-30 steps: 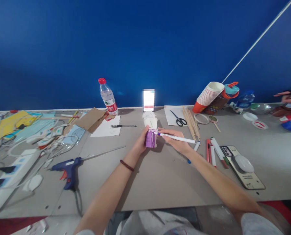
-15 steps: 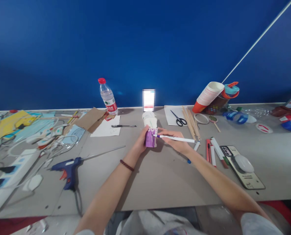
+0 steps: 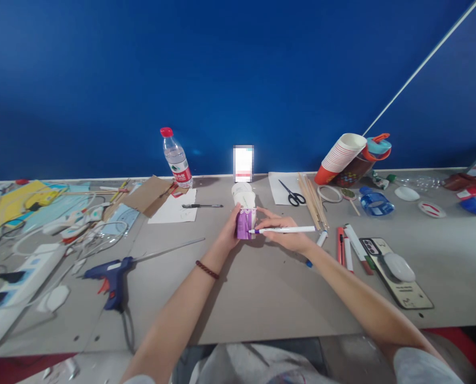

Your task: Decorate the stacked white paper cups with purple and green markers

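A paper cup (image 3: pixel 245 224) with purple colouring on its side is held upright in the middle of the table, its white upper part facing away from me. My left hand (image 3: pixel 230 228) wraps around its left side. Pinched in the fingers of my right hand (image 3: pixel 283 233) is a white marker pen (image 3: pixel 294 230) with a purple tip. That tip touches or nearly touches the lower right of the purple area. Right fingers also reach the cup's right edge. Behind the cup, a bright blurred screen (image 3: pixel 244 162) leans at the wall.
A hot glue gun (image 3: pixel 116 277), power strip (image 3: pixel 22 293) and cables crowd the left. A water bottle (image 3: pixel 177 160) and black pen (image 3: pixel 203 206) lie beyond. Rightward are scissors (image 3: pixel 294 196), wooden sticks (image 3: pixel 313 202), stacked cups (image 3: pixel 342 157), markers (image 3: pixel 348 248) and a phone (image 3: pixel 406 282).
The marker tip has moved down and slightly left on the cup. A blue clear plastic bottle piece at the right has shifted left and turned, away from the white disc.
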Available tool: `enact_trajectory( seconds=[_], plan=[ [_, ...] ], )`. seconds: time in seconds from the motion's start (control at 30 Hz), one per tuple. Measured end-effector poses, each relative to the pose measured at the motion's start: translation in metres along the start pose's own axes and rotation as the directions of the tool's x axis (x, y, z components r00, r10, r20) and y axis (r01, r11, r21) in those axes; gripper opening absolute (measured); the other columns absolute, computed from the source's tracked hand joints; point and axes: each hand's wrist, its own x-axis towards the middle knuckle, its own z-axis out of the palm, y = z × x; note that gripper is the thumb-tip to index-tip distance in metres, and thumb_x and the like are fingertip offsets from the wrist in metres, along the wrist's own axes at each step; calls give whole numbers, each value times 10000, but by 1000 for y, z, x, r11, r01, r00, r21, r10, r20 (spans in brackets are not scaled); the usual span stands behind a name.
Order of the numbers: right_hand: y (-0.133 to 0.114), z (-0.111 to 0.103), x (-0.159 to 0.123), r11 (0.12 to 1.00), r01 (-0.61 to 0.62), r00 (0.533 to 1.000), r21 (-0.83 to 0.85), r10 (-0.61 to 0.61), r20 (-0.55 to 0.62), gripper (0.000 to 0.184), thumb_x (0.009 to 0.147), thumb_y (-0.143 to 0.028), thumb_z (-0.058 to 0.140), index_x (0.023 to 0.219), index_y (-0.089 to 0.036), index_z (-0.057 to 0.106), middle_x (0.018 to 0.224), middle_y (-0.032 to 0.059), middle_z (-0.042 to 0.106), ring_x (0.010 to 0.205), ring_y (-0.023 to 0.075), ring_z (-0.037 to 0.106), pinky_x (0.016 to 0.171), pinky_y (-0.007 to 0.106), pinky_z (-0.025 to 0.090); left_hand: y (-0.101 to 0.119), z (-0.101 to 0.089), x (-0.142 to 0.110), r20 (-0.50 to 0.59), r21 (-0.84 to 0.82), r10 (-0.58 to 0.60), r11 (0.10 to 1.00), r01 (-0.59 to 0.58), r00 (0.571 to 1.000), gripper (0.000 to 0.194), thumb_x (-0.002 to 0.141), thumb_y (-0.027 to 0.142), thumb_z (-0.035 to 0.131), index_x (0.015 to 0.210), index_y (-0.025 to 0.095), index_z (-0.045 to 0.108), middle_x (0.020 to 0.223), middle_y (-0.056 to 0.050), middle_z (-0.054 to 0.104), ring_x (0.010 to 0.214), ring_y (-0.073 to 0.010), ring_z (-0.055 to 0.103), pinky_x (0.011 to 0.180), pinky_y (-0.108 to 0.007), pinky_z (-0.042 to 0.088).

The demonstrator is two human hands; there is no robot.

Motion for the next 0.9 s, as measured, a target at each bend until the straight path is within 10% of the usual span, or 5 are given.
enact_trajectory(
  seconds=[0.3, 0.53, 0.7, 0.9],
  plan=[
    [-3, -1, -2, 992, -118, 989, 48, 113, 99, 183, 763, -260, 687, 913, -251, 792, 1572, 33, 339, 1308, 339, 524, 1038, 462, 479, 3, 2, 1, -14, -42, 8, 999, -8, 1000, 415, 876, 512, 565, 976, 117, 645, 722, -70, 691, 628, -177, 673, 600, -287, 566],
    [2, 0, 1, 993, -61, 995, 100, 69, -77, 196, 829, -346, 649, 958, -263, 772, 1124, 65, 740, 1358, 308, 474, 1064, 471, 444, 1, 2, 0, 24, -18, 38, 999, -38, 999, 401, 874, 489, 585, 1019, 118, 634, 740, -72, 707, 579, -168, 667, 557, -280, 567],
    [7, 2, 1, 993, -116, 972, 21, 118, -203, 270, 840, -410, 623, 1020, -258, 756, 1060, 51, 763, 996, 266, 702, 921, 420, 544, -1, 1, 3, 33, -27, 41, 999, -40, 999, 448, 822, 513, 647, 986, 96, 648, 733, -84, 703, 569, -166, 659, 550, -275, 561],
    [2, 6, -1, 997, -69, 956, 42, 78, -283, 243, 830, -394, 639, 1003, -267, 753, 1157, 59, 735, 1097, 278, 673, 963, 433, 530, -2, -1, 3, 50, -8, 45, 999, -45, 998, 392, 864, 487, 604, 959, 110, 654, 787, -90, 715, 612, -164, 667, 593, -283, 566]
  ],
)
